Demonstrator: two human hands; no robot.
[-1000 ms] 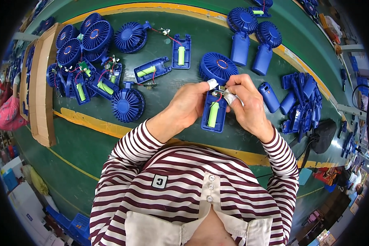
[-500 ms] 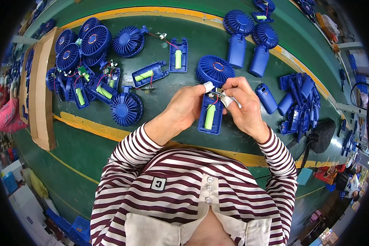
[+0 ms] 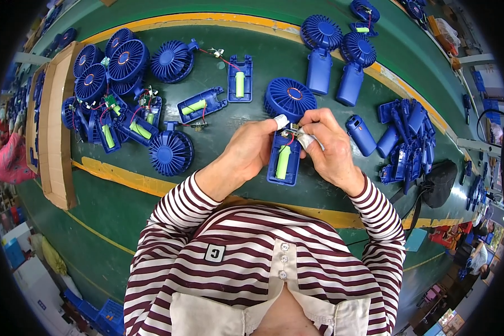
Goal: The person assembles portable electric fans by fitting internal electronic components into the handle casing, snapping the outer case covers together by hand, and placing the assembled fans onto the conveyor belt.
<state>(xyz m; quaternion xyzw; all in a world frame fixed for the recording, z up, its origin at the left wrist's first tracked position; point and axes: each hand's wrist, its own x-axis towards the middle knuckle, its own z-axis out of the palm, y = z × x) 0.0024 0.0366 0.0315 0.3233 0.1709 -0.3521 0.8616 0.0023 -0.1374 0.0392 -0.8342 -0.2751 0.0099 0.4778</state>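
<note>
In front of me lies a blue handheld fan, its round head [image 3: 290, 97] pointing away and its open handle shell [image 3: 284, 173] toward me. A green battery cell [image 3: 283, 162] sits in the shell, with red wires running up to a small circuit board [image 3: 294, 127] at the neck. My left hand [image 3: 248, 148] grips the shell's left side, its white-covered thumb beside the neck. With thumb and fingers closed, my right hand [image 3: 333, 148] pinches at the board's right edge; white wrapping covers some of its fingertips, which partly hide the board.
More opened fans [image 3: 130, 59] are piled at the left beside a cardboard box [image 3: 56, 129]. Two closed fans [image 3: 319, 70] lie at the back. At the right are blue handle covers [image 3: 400, 134], a loose blue handle piece [image 3: 362, 135] and a black bag [image 3: 439, 182].
The whole view has shifted slightly. Both hands stay at the fan's neck, and my right fingers have moved a little closer over the circuit board.
</note>
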